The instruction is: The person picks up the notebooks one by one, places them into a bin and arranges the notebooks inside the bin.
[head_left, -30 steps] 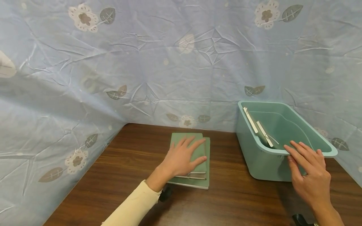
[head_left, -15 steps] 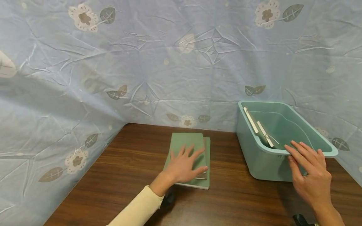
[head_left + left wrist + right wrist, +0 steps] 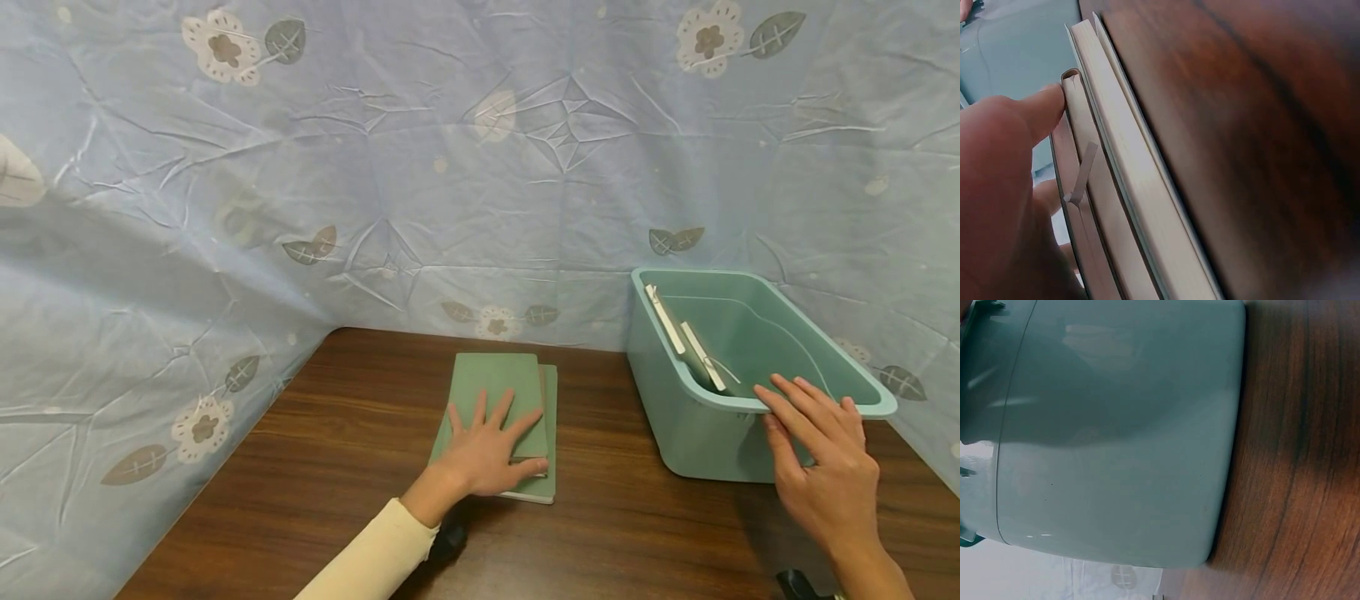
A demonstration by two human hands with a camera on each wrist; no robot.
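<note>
In the head view, my left hand (image 3: 486, 457) lies with its fingers spread on a stack of green notebooks (image 3: 495, 375) on the wooden table. The left wrist view shows the page edges of the notebook stack (image 3: 1129, 169), with the thumb (image 3: 1044, 109) touching the top one's edge and a ribbon bookmark (image 3: 1084, 174) hanging out. Over at the right, my right hand (image 3: 825, 458) rests its extended fingers on the front rim of a teal plastic bin (image 3: 697, 433). Only the bin's outer wall (image 3: 1116, 469) and the table fill most of the right wrist view.
Two white-edged books (image 3: 664, 319) stand against the bin's left inner wall. A floral cloth (image 3: 465, 208) hangs behind and left of the brown table (image 3: 360, 417). Dark wrist gear (image 3: 448, 542) sits under the left wrist.
My left hand has slid a little toward the table's front over the notebook stack, its fingers spreading wider, and more of the top cover shows. The right hand stays put.
</note>
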